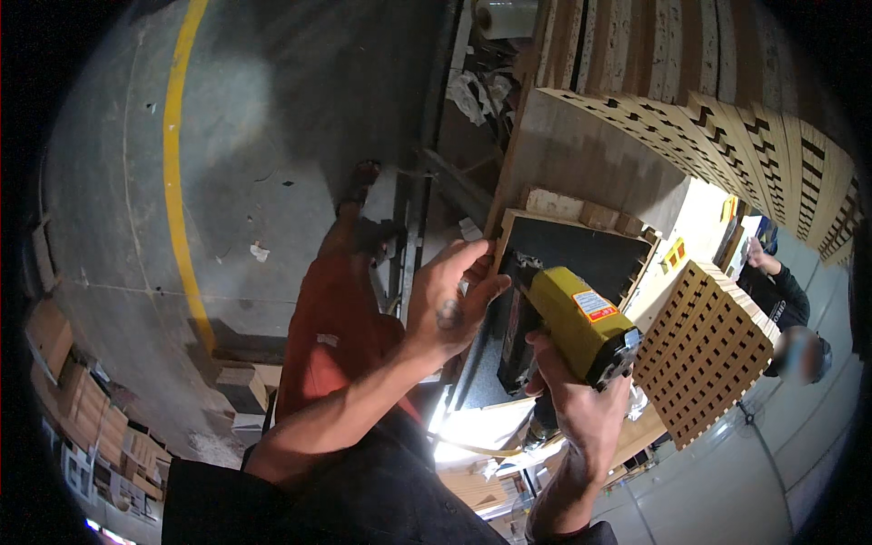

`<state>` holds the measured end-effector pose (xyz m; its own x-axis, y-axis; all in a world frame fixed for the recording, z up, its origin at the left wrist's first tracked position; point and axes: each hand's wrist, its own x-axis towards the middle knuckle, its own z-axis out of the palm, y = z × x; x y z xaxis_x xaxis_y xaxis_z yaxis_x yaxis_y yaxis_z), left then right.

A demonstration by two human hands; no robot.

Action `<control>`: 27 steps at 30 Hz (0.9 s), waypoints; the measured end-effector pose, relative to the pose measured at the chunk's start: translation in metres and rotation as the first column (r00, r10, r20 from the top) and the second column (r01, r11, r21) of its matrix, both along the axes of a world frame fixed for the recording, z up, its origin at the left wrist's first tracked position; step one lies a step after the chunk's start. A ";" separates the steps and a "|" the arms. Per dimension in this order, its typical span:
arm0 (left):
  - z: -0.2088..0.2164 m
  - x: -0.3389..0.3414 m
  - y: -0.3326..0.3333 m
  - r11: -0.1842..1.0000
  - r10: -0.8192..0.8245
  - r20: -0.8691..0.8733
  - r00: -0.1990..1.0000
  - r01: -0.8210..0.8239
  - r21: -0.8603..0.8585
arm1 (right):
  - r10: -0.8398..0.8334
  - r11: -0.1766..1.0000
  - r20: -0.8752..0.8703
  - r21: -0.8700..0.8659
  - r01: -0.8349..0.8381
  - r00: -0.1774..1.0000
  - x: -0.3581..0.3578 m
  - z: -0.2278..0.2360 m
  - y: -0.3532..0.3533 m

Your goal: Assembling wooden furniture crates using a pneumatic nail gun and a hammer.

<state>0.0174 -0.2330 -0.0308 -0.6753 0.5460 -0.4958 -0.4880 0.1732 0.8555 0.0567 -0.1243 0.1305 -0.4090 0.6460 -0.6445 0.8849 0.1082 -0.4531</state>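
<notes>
My right hand grips the handle of a yellow and black power nail gun, whose nose points toward the edge of a dark framed wooden panel. My left hand rests with its fingers spread on the near edge of that panel, right beside the tool's nose. Small wooden blocks line the panel's far edge.
A slatted wooden lattice box stands to the right of the tool. Stacked lattice panels fill the upper right. Another person in dark clothes works at the far right. My red-trousered leg stands on grey concrete floor with a yellow line.
</notes>
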 end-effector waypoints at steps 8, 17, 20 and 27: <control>0.012 0.017 -0.017 0.996 0.014 -0.087 0.996 -0.022 -0.090 | -0.129 0.988 0.020 -0.086 0.130 0.991 -0.004 0.017 -0.002; 0.007 0.029 -0.017 0.997 0.067 0.128 0.989 -0.070 0.020 | 0.033 0.996 0.005 -0.080 -0.032 0.999 0.022 0.005 -0.006; 0.002 0.031 -0.018 0.997 0.069 0.142 0.988 -0.073 0.027 | 0.057 0.996 0.015 -0.070 -0.056 0.998 0.018 0.003 -0.006; 0.012 0.027 -0.016 0.998 0.066 0.130 0.989 -0.067 0.002 | -0.009 0.999 0.071 -0.045 0.012 0.997 0.020 0.006 -0.009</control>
